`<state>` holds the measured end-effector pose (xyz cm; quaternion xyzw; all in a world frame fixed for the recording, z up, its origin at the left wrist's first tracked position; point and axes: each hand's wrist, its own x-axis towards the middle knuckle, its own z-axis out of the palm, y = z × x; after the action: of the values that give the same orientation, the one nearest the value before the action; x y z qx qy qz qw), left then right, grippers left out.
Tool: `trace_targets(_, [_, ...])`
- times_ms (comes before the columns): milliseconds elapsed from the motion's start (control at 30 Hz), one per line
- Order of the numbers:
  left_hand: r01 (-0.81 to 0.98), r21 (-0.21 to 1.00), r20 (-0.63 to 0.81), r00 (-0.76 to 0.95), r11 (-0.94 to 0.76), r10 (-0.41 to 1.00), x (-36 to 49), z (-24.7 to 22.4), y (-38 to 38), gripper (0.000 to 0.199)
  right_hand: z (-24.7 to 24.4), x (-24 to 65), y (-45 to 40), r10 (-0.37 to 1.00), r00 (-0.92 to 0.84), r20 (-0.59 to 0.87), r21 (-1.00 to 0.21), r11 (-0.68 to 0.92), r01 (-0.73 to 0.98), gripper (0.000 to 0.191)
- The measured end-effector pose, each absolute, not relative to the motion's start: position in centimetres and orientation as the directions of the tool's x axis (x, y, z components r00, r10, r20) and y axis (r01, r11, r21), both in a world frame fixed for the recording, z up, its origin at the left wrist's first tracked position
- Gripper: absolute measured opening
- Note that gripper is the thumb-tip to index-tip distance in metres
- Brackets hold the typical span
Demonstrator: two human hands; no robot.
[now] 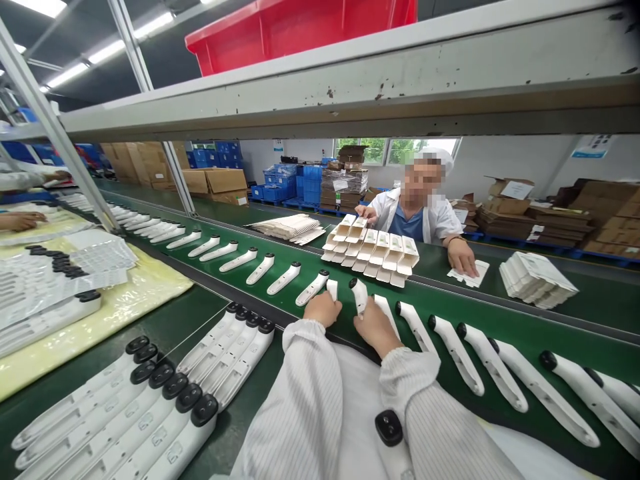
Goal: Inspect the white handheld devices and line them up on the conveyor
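My left hand (323, 308) is closed on a small white piece (332, 289) over the green belt (235, 280). Just to its right, my right hand (379, 324) grips a white handheld device (358, 295) with a black end, which tilts up from the belt. Similar white devices with black ends lie in a row along the belt on both sides of my hands. One white device (314, 288) rests just left of my left hand. Another device (393, 440) shows low in view by my right sleeve.
Stacked devices (165, 413) lie at lower left, near a yellow padded sheet (173, 273). Across the belt, a person (413, 217) handles white cartons (370, 250). A grey shelf (310, 87) with a red bin (300, 33) crosses overhead. Another person's hand (23, 220) is at far left.
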<state>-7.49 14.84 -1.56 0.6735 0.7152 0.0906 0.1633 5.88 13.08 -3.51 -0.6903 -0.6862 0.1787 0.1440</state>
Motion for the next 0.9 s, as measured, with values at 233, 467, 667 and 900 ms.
trace_targets(233, [0.900, 0.430, -0.086, 0.118, -0.070, 0.989, -6.9, -2.2, 14.6, 0.044, -3.9, 6.3, 11.6, 1.000, -0.007, -0.004, -0.255, 0.006, 0.967, 0.046])
trace_targets(467, [0.927, 0.305, 0.099, -0.259, 0.218, 0.961, -8.4, -2.7, 15.0, 0.043, -2.9, 9.3, 11.3, 0.973, 0.013, 0.230, -0.458, 0.096, 0.884, 0.046])
trace_targets(667, [0.926, 0.330, -0.067, -0.168, 0.181, 0.984, -8.0, -2.5, 15.2, 0.035, -2.4, 11.1, 11.9, 0.929, 0.065, 0.365, -0.654, 0.206, 0.727, 0.033])
trace_targets(900, [0.899, 0.432, -0.195, 0.017, 0.071, 0.981, -7.6, -1.6, 14.5, 0.031, -1.5, 12.4, 12.0, 0.916, 0.144, 0.375, -0.741, 0.203, 0.641, 0.032])
